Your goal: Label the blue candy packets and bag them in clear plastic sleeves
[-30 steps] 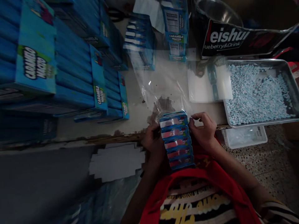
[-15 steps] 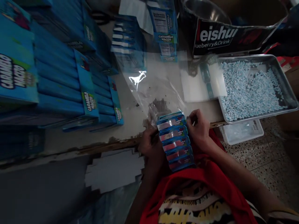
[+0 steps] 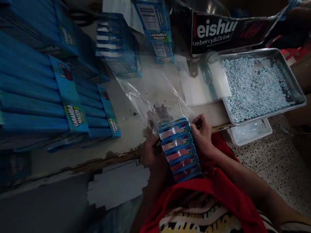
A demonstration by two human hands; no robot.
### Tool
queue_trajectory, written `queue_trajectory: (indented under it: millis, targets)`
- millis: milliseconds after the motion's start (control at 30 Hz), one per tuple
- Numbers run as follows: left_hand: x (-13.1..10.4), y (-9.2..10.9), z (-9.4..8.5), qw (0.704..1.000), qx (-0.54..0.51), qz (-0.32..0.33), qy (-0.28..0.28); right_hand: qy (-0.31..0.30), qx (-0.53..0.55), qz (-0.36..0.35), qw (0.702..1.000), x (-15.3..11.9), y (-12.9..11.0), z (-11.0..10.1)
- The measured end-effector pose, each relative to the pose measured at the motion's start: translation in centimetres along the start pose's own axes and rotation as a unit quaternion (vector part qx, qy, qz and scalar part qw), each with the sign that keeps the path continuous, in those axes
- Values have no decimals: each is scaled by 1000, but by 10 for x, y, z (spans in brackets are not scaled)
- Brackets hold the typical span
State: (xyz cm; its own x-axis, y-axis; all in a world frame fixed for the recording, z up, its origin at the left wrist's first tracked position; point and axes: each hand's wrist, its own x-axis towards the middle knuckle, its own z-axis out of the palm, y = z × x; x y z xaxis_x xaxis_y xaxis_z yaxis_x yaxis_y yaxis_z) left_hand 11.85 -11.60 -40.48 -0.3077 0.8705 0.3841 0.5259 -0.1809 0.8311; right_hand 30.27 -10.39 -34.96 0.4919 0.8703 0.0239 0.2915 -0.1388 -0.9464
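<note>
A row of blue candy boxes (image 3: pixel 178 149) lies at my lap, against the table's front edge, with the end of a clear plastic bag (image 3: pixel 136 97) about it. The bag's loose part stretches away over the tabletop. At the row's left side, my left hand (image 3: pixel 150 152) is closed with the bag's edge at its fingers; shadow hides part of them. My right hand (image 3: pixel 203 133) pinches the bag's edge by the upper right corner of the row, thumb and forefinger together. How far the plastic covers the boxes I cannot tell.
Stacked blue candy boxes (image 3: pixel 36 97) fill the left. More boxes (image 3: pixel 119 45) stand farther back, near black-handled scissors (image 3: pixel 81 17). To the right are white paper (image 3: pixel 194 90), a teal-handled tool (image 3: pixel 207 76), a metal tray (image 3: pixel 264 118) of small pale-blue candies and a black carton (image 3: pixel 228 35).
The view has turned slightly right, so the table's things sit farther left. Both hands stay at the row of boxes; the right fingers have come closer to its upper corner.
</note>
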Motion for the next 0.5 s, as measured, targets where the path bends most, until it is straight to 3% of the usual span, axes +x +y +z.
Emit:
queue_trajectory:
  millis: [133, 333, 500]
  targets:
    - [0, 2, 2, 1000, 3, 15, 19, 12, -6, -64, 998, 3, -2, 1]
    - [0, 13, 7, 998, -40, 33, 36, -28, 44, -84, 995, 1, 6, -8]
    - [4, 9, 6, 999, -27, 14, 42, -136, -32, -247, 959, 10, 19, -29]
